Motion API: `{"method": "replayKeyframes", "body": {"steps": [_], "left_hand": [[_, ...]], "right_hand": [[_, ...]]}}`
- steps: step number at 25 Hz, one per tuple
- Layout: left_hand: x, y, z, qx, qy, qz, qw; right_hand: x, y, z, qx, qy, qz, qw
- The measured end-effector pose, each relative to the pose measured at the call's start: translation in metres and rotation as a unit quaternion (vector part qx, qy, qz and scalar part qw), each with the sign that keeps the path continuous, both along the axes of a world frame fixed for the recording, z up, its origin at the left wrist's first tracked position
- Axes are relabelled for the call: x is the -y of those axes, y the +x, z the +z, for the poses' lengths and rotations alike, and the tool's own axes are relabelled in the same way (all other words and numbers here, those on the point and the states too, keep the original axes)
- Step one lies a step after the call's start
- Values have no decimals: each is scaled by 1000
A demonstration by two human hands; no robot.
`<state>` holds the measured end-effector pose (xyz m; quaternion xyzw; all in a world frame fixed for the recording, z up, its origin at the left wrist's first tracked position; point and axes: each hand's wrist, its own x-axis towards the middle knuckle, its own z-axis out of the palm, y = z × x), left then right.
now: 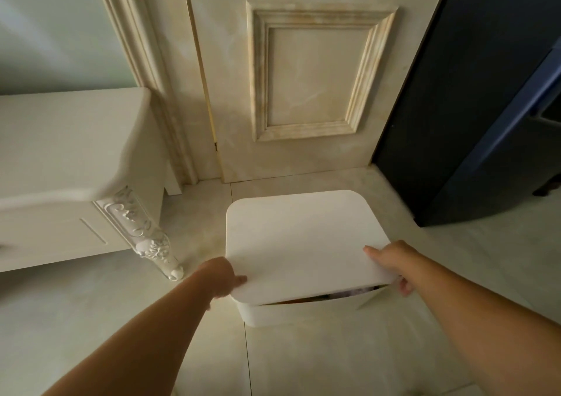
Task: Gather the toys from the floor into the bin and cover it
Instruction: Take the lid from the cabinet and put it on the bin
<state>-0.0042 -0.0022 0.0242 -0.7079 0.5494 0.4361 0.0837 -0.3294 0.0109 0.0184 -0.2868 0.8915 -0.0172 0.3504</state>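
A white bin (288,315) stands on the tiled floor in front of a cream door. A flat white lid (303,243) with rounded corners lies over it, tilted, with its near edge raised off the rim. Through that gap a sliver of coloured toys (331,296) shows inside the bin. My left hand (220,275) grips the lid's near left corner. My right hand (391,263) holds the near right corner, thumb on top and fingers under the edge.
A white cabinet (60,165) with a carved leg (145,234) stands close on the left. A dark blue cabinet (473,107) stands on the right. The cream door (303,70) is just behind the bin. No toys lie on the visible floor.
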Motion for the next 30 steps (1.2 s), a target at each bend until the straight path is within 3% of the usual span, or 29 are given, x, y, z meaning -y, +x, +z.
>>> {"method": "replayKeyframes", "body": {"steps": [3, 5, 8, 10, 16, 19, 24, 30], "left_hand": [[-4, 2, -2, -65, 30, 53, 996], [-9, 1, -6, -128, 71, 128, 981], [-12, 0, -26, -241, 159, 262, 921], [-10, -2, -37, -287, 189, 296, 891], [-2, 1, -42, -315, 169, 355, 864], [5, -2, -38, -304, 146, 365, 868], [33, -8, -31, -301, 99, 402, 859], [86, -2, -37, -288, -8, 403, 869]], "right_hand": [[-3, 1, -1, -15, 21, 15, 1000], [-8, -2, -7, 34, 12, -34, 999], [-18, -3, -22, 147, -38, -128, 980], [-21, 0, -26, 190, -85, -155, 966], [-24, 8, -35, 213, -202, -212, 932], [-15, 9, -38, 214, -238, -212, 924], [22, 16, -42, 252, -279, -169, 911], [74, 31, -47, 238, -273, -89, 928]]}}
